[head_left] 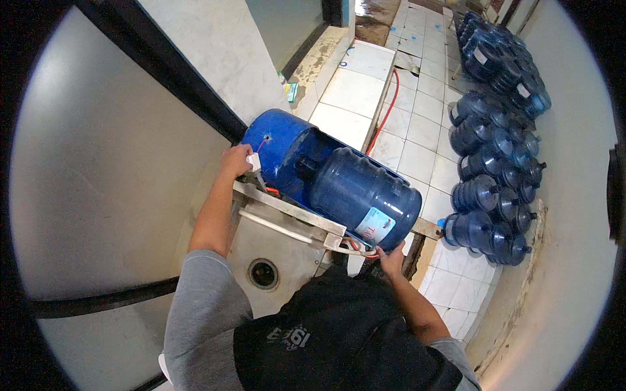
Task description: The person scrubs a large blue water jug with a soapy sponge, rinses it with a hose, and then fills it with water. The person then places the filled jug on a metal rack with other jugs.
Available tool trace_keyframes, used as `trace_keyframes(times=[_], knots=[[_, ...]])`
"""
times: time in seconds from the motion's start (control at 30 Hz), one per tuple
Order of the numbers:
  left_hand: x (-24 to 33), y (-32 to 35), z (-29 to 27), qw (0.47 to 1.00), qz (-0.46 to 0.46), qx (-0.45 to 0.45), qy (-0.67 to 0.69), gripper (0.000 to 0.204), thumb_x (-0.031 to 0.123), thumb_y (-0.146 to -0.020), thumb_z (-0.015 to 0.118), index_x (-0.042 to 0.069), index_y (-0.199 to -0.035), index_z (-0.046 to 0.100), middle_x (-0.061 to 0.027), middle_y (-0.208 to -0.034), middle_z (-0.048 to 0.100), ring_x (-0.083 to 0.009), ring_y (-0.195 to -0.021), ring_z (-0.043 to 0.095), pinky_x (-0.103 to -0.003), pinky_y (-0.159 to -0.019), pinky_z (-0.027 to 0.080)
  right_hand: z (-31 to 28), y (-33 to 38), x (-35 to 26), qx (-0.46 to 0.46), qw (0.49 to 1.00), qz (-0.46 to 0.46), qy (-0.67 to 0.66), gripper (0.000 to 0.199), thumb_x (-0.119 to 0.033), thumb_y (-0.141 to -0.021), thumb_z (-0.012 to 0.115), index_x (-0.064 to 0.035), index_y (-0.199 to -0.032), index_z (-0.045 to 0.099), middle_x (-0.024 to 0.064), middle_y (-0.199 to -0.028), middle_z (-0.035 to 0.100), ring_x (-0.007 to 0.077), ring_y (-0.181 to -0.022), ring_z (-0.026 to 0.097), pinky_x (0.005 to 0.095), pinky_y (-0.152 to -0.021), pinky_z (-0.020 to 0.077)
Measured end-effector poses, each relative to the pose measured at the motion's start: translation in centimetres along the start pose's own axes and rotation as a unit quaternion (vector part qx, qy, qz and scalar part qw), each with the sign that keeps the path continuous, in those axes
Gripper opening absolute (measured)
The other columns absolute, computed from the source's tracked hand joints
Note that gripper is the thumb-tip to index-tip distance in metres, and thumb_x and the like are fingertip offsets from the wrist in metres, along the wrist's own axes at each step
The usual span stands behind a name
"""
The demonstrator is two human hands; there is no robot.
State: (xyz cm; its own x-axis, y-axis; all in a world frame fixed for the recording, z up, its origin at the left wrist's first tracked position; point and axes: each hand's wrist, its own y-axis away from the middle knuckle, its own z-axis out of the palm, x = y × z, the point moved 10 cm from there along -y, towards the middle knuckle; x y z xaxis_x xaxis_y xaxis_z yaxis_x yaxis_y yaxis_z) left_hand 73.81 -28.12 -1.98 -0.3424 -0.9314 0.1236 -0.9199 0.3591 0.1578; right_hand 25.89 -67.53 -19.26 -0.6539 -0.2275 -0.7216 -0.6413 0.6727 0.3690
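A big blue-tinted water bottle (352,189) lies on its side in a cut-open blue drum (277,140), its neck toward the drum's closed end. My left hand (236,160) is closed on a small white box, seemingly a switch box (253,161), beside the drum; a thin pink wire runs from the drum near it. At the bottle's near base end, my right hand (392,260) grips the lower rim, its fingers partly hidden beneath. A pale label sits on the bottle's side.
Under the drum is a whitish frame (293,212) with a pale pipe along it. A round drain hole (263,274) opens in the basin by my body. Rows of blue water bottles (499,159) line the right wall. A red hose (385,117) crosses the white floor tiles.
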Motion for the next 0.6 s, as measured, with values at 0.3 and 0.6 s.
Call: trace_keyframes(times=[0.3,0.6], knots=[[-2.0,2.5,0.4,0.994,0.047,0.087,0.036,0.040,0.001,-0.075,0.076,0.008,-0.114,0.067,-0.0151,-0.116,0.068,-0.0374,-0.109,0.066,-0.047,-0.094,0.054,-1.9,-5.7,-0.5,-0.123,0.982,0.021,-0.143,0.098,-0.056,-0.077,0.086,-0.0008,-0.146,0.042,0.0199,-0.136,0.060,0.0344,-0.122,0.062,0.0522,-0.091,0.0556],[-3.4,1.0,3.1,0.993,0.026,0.114,0.005,0.036,0.000,-0.078,0.072,0.009,-0.112,0.067,-0.0169,-0.116,0.067,-0.0386,-0.112,0.065,-0.049,-0.096,0.053,-3.9,-14.2,-2.7,-0.037,0.945,0.195,-0.261,0.094,-0.057,-0.080,0.083,0.0194,-0.127,0.055,0.0264,-0.121,0.067,0.0347,-0.098,0.072,0.0432,-0.080,0.0603]])
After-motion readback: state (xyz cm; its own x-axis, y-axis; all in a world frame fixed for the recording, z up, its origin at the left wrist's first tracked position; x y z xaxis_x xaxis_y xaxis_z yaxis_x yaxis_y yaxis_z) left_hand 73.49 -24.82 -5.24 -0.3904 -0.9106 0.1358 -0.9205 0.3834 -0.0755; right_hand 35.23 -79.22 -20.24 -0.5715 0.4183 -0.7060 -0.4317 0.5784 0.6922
